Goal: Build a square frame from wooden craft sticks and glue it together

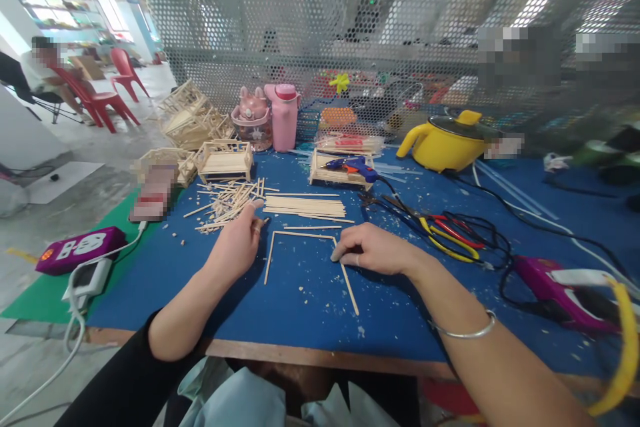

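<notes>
Three thin wooden sticks lie on the blue table mat as a three-sided frame (304,234), its open side towards me. My right hand (370,248) is closed at the upper right corner, thumb and fingers pinching the right-hand stick (351,290), which slants outward. My left hand (239,237) rests between the loose pile of short sticks (227,205) and the row of long sticks (305,205). Its fingertips are apart and near the ends of that row, with no stick plainly held. One more stick (313,227) lies just beyond the frame.
A blue glue gun (353,165) rests on a small stick-built bed (320,173). Pliers and cables (450,233) lie to the right, near a yellow pot (445,143). Further stick models (225,161), a pink jug (285,121) and a phone (156,190) stand left. Perforated metal closes the back.
</notes>
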Demonstrator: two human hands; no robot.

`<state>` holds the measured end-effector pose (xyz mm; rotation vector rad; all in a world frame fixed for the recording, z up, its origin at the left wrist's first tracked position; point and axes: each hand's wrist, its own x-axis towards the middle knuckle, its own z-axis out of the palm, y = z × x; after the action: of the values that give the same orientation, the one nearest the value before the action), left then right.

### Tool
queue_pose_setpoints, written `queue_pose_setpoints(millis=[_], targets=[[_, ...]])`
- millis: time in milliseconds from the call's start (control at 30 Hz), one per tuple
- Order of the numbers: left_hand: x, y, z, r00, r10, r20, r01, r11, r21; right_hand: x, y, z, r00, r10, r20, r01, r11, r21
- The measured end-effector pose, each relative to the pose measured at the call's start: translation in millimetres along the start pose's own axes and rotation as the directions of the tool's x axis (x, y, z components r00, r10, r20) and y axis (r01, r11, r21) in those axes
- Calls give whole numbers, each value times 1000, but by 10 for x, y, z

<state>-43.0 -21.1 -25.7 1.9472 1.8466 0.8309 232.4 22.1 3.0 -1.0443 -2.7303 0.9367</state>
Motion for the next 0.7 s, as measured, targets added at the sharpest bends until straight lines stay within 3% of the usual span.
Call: queue_pose_setpoints(millis=[367,700], targets=[[-34,53,62,988,39,149,-39,999,-8,32,-20,48,997,61,-40,-60,998,26],[-20,49,66,988,48,149,-45,999,-23,43,-71,67,995,89,-37,-88,995,46]])
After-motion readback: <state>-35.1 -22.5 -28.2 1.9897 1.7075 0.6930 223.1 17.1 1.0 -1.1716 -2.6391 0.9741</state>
